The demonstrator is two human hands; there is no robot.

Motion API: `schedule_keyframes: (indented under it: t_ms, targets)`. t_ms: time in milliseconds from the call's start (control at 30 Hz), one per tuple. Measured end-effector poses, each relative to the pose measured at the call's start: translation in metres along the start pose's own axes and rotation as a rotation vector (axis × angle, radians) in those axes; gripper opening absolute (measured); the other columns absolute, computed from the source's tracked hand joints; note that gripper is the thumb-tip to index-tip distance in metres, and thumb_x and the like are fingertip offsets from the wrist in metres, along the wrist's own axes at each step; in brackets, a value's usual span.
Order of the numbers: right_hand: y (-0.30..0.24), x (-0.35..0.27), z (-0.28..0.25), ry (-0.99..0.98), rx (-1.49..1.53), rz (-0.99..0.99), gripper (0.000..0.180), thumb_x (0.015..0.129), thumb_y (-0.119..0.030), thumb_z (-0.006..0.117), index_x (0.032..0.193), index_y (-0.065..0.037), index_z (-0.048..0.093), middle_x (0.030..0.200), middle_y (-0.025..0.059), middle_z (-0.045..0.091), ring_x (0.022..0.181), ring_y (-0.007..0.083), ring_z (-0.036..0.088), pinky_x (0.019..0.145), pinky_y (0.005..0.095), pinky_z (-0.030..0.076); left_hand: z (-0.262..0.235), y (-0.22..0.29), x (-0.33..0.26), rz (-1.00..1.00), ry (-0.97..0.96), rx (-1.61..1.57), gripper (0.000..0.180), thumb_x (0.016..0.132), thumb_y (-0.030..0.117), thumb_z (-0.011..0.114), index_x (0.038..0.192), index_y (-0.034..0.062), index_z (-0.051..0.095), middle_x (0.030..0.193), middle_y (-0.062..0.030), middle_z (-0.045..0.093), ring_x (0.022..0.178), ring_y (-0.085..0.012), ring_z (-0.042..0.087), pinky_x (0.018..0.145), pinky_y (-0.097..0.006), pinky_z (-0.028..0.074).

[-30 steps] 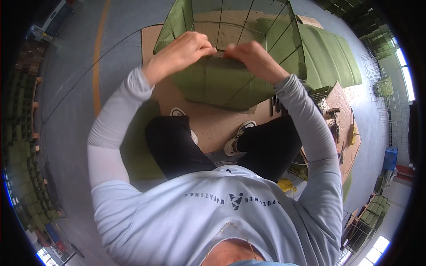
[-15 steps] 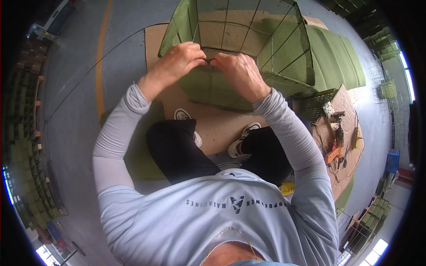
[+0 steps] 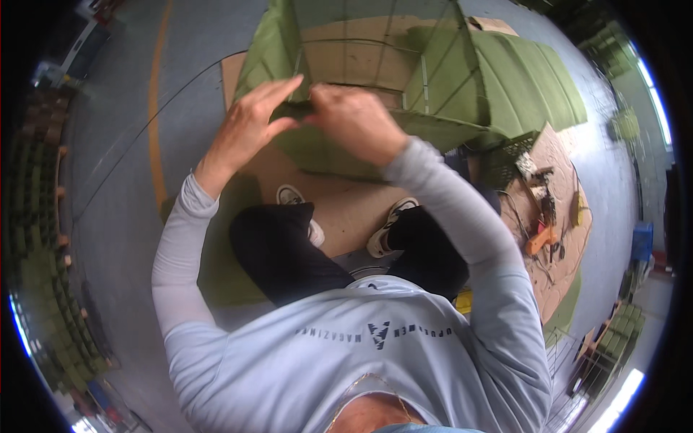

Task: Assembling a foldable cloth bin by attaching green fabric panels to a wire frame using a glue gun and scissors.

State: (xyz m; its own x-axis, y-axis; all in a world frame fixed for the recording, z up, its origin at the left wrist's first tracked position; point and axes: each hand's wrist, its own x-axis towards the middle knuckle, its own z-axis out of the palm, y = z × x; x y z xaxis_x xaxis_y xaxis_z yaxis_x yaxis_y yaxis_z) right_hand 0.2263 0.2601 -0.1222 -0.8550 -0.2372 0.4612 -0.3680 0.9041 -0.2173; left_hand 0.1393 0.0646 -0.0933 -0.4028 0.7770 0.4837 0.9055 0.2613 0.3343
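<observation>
A box-shaped wire frame covered in green fabric stands before me, its inner wires showing. My left hand is at its near left corner, thumb and fingers spread apart, with nothing visible between them. Just to its right, my right hand is over the frame's near upper edge, its fingers bent toward the left hand. Motion blurs those fingertips, so whether they pinch the fabric edge is unclear. Below the hands, the near fabric panel hangs down.
Cardboard lies under the frame and my feet. At the right, a dark green crate sits beside another cardboard sheet with an orange-handled tool and several other tools. Stacks of green pieces line the far left.
My left hand has moved left and opened from its pinch at the rim. My right hand has shifted left and blurred. The frame appears slightly further left in view.
</observation>
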Motion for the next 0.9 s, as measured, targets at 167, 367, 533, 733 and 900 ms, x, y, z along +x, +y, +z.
schedule_keyframes:
  t_ms: [167, 367, 533, 733, 900]
  targets:
    - [0.009, 0.005, 0.005, -0.103, -0.107, 0.050, 0.035, 0.096, -0.036, 0.059, 0.086, -0.003, 0.057, 0.063, 0.0137, 0.062, 0.063, 0.0322, 0.067, 0.058, 0.0403, 0.053, 0.008, -0.024, 0.015, -0.064, -0.233, 0.069, 0.026, 0.080, 0.015, 0.077, 0.100, -0.0002, 0.070, 0.086, -0.0197, 0.069, 0.081, -0.0354, 0.068, 0.069, -0.044, 0.053]
    - [0.031, -0.025, -0.035, 0.077, 0.009, 0.036, 0.050, 0.093, -0.049, 0.061, 0.101, -0.001, 0.056, 0.060, 0.0144, 0.059, 0.064, 0.0342, 0.065, 0.058, 0.0426, 0.050, -0.001, -0.016, 0.005, 0.016, -0.036, 0.381, 0.087, 0.070, 0.024, 0.083, 0.145, 0.0031, 0.044, 0.143, -0.0165, 0.053, 0.129, -0.0327, 0.053, 0.104, -0.039, 0.047]
    - [0.041, -0.034, -0.044, -0.345, -0.062, 0.179, 0.059, 0.095, -0.056, 0.055, 0.088, 0.002, 0.063, 0.065, 0.0161, 0.063, 0.066, 0.0353, 0.064, 0.062, 0.0441, 0.050, 0.026, 0.011, 0.012, 0.017, -0.163, 0.099, 0.070, 0.074, 0.026, 0.081, 0.136, 0.0061, 0.055, 0.130, -0.0152, 0.061, 0.115, -0.0329, 0.061, 0.095, -0.040, 0.052]
    - [0.034, -0.003, -0.067, -0.697, 0.170, 0.440, 0.075, 0.096, -0.066, 0.045, 0.082, 0.004, 0.069, 0.082, 0.0253, 0.068, 0.088, 0.0394, 0.068, 0.081, 0.0495, 0.051, 0.011, 0.011, 0.053, -0.236, -0.749, 0.205, 0.075, 0.081, 0.060, 0.068, 0.126, 0.0001, 0.061, 0.120, -0.0236, 0.065, 0.114, -0.0366, 0.062, 0.096, -0.043, 0.050]
    - [0.054, -0.039, -0.071, 0.060, 0.451, 0.219, 0.066, 0.097, -0.061, 0.047, 0.102, 0.002, 0.064, 0.093, 0.0225, 0.068, 0.095, 0.0364, 0.066, 0.086, 0.0456, 0.049, 0.022, 0.021, 0.037, -0.070, -0.257, 0.474, 0.083, 0.076, 0.049, 0.076, 0.135, -0.0046, 0.053, 0.140, -0.0209, 0.054, 0.136, -0.0332, 0.046, 0.115, -0.043, 0.035]
